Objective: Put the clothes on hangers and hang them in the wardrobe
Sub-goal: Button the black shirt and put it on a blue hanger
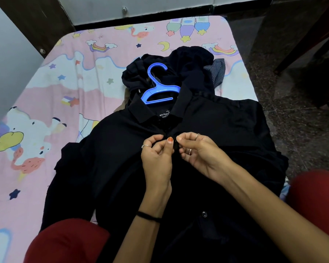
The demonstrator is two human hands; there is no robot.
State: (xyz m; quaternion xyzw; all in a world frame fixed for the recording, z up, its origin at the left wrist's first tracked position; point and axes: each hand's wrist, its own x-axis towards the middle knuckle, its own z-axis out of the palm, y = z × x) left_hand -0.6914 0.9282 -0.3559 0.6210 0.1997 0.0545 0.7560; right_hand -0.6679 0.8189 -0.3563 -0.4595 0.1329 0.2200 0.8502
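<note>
Black collared shirt spread flat on bed, blue hanger inside collar. Left hand and right hand both pinching front placket at a button, fingers curled, nearly touching.

A pink bedsheet printed with rainbows, stars and cartoon animals covers the bed. Dark speckled floor lies to the right.
</note>
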